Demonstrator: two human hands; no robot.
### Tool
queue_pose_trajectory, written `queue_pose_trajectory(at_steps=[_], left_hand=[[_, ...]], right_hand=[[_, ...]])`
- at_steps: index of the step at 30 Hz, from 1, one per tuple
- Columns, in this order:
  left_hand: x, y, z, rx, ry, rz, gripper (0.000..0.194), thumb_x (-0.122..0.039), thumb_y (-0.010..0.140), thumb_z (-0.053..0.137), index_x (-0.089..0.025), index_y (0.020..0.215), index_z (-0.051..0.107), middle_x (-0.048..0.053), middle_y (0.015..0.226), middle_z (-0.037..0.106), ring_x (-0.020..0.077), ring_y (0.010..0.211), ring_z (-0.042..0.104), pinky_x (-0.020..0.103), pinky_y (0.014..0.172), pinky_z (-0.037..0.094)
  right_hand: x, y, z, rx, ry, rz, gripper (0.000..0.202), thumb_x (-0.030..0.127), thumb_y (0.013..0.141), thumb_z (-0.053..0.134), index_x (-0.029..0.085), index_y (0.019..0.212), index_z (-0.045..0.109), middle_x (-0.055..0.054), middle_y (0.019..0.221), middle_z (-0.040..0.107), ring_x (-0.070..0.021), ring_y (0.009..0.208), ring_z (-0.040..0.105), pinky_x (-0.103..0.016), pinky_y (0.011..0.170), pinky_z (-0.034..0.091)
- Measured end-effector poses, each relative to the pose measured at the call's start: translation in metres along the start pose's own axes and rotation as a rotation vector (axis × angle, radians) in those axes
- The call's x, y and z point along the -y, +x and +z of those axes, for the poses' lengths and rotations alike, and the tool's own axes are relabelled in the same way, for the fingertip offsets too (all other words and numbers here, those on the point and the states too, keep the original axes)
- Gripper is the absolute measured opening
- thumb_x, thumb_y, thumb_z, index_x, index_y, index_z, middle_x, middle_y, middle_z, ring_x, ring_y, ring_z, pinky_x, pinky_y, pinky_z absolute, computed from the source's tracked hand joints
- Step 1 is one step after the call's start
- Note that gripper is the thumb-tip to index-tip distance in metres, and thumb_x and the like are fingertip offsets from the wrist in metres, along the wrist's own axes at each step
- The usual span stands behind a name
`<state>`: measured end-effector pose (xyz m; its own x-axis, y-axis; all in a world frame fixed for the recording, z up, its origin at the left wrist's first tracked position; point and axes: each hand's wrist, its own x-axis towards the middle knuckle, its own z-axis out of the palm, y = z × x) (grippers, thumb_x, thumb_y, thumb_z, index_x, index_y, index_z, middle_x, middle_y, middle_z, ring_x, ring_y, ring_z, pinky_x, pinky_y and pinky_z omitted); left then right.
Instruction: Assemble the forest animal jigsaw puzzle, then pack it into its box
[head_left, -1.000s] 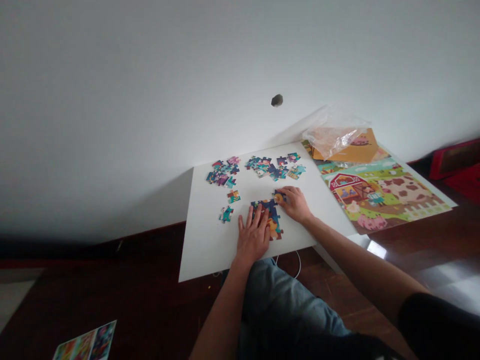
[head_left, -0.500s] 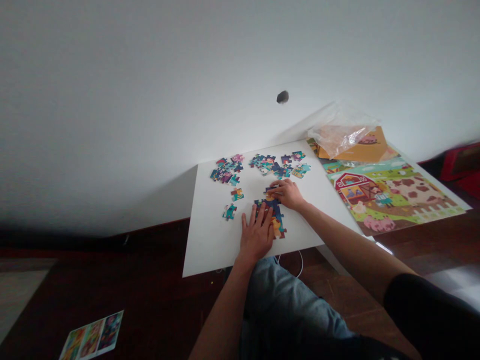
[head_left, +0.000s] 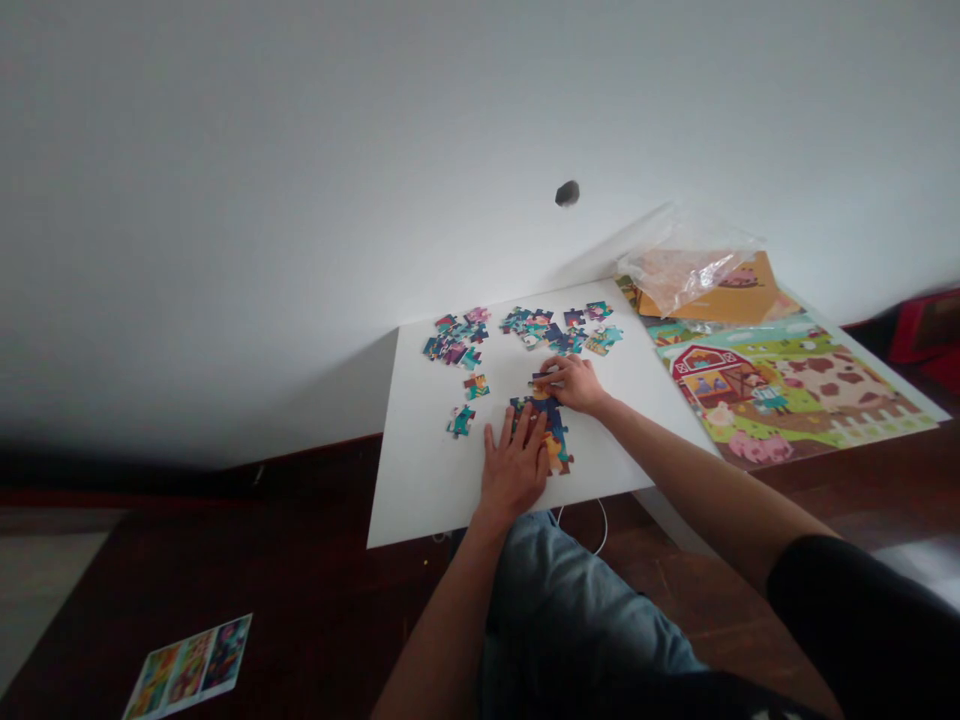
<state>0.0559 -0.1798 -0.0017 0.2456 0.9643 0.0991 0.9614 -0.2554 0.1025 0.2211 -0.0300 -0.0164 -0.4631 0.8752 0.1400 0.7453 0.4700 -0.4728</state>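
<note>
My left hand (head_left: 514,468) lies flat with its fingers spread over the left part of a joined block of jigsaw pieces (head_left: 555,448) near the table's front edge. At the top of that block, my right hand (head_left: 574,385) has its fingers closed on a dark blue and tan jigsaw piece (head_left: 541,388), partly hidden by the fingertips. Left of the hands lie two loose pieces, one with orange stripes (head_left: 476,386) and one teal (head_left: 461,421).
Piles of loose jigsaw pieces lie at the back left (head_left: 455,342) and back middle (head_left: 555,330) of the white table (head_left: 420,490). On the right are a farm picture sheet (head_left: 795,390), an orange card (head_left: 761,295) and a clear plastic bag (head_left: 686,265). A picture card (head_left: 187,668) is on the floor.
Both hands keep nearly the same places on the puzzle. The whole view has shifted very slightly; no piece has clearly moved.
</note>
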Motion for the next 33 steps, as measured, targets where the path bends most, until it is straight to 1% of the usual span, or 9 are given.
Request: queue_pose_trajectory(at_steps=[3,8,14,18,20,22,25,27,33], left_hand=[[-0.001,0.001,0.000,0.000,-0.011,-0.009,0.056,-0.035,0.096,0.040,-0.033,0.152,0.032,0.000,0.162,0.019,0.0284,0.150,0.014,0.060,0.117,0.018],[-0.001,0.003,0.001,-0.016,-0.012,-0.030,0.056,-0.039,0.096,0.040,-0.034,0.152,0.032,0.000,0.163,0.019,0.0283,0.150,0.016,0.060,0.117,0.019],[0.002,0.002,0.006,-0.032,0.022,-0.012,0.056,-0.042,0.098,0.034,-0.029,0.153,0.030,0.001,0.163,0.019,0.0287,0.150,0.015,0.059,0.117,0.021],[0.003,0.003,0.007,-0.026,0.022,-0.007,0.057,-0.045,0.099,0.033,-0.028,0.153,0.029,0.001,0.163,0.018,0.0283,0.150,0.013,0.059,0.117,0.020],[0.003,0.003,0.007,-0.028,0.010,-0.016,0.058,-0.046,0.098,0.033,-0.030,0.153,0.028,0.000,0.163,0.019,0.0287,0.150,0.014,0.060,0.117,0.020],[0.002,0.003,0.007,-0.039,0.002,-0.024,0.057,-0.047,0.098,0.034,-0.030,0.152,0.031,0.001,0.162,0.022,0.0295,0.150,0.015,0.060,0.116,0.021],[0.001,0.002,0.007,-0.064,0.008,-0.032,0.052,-0.044,0.097,0.035,-0.028,0.147,0.041,0.004,0.160,0.030,0.0302,0.149,0.017,0.061,0.115,0.021],[-0.001,0.000,0.006,-0.083,0.007,-0.036,0.049,-0.042,0.097,0.036,-0.026,0.143,0.046,0.006,0.157,0.035,0.0302,0.148,0.019,0.061,0.115,0.022],[-0.002,-0.001,0.006,-0.126,-0.025,-0.041,0.050,-0.041,0.096,0.038,-0.026,0.143,0.046,0.005,0.159,0.032,0.0312,0.148,0.019,0.061,0.114,0.025]], right_hand=[[0.000,-0.001,-0.002,-0.014,0.014,-0.029,0.022,0.046,0.088,0.064,0.038,0.105,0.076,0.000,0.122,0.064,-0.0265,0.108,0.050,-0.044,0.092,0.035],[-0.002,0.001,0.001,-0.048,0.012,-0.051,0.024,0.048,0.089,0.061,0.037,0.105,0.075,-0.001,0.119,0.064,-0.0263,0.109,0.050,-0.044,0.093,0.034],[-0.001,0.005,0.004,-0.102,-0.003,0.039,0.033,0.052,0.084,0.065,0.034,0.112,0.072,-0.003,0.117,0.064,-0.0265,0.112,0.052,-0.042,0.093,0.036],[0.014,0.010,0.007,-0.157,-0.049,0.123,0.022,0.041,0.085,0.065,0.032,0.104,0.074,-0.003,0.115,0.065,-0.0278,0.112,0.052,-0.045,0.096,0.034],[0.031,0.018,0.010,-0.170,-0.121,0.086,0.021,0.030,0.086,0.063,0.031,0.105,0.073,-0.004,0.118,0.065,-0.0296,0.115,0.049,-0.049,0.098,0.031],[0.052,0.032,0.015,-0.121,-0.159,0.007,0.027,0.027,0.086,0.061,0.031,0.111,0.071,-0.005,0.124,0.063,-0.0303,0.118,0.047,-0.050,0.099,0.029],[0.084,0.057,0.024,0.037,-0.154,-0.060,0.038,0.041,0.087,0.062,0.030,0.124,0.064,-0.007,0.134,0.057,-0.0312,0.119,0.046,-0.050,0.099,0.032],[0.100,0.072,0.029,0.108,-0.167,-0.087,0.044,0.048,0.082,0.067,0.028,0.122,0.065,-0.008,0.134,0.057,-0.0332,0.119,0.046,-0.051,0.098,0.032],[0.111,0.093,0.035,0.163,-0.164,-0.071,0.046,0.043,0.066,0.082,0.020,0.104,0.071,-0.015,0.118,0.064,-0.0383,0.117,0.049,-0.055,0.096,0.034]])
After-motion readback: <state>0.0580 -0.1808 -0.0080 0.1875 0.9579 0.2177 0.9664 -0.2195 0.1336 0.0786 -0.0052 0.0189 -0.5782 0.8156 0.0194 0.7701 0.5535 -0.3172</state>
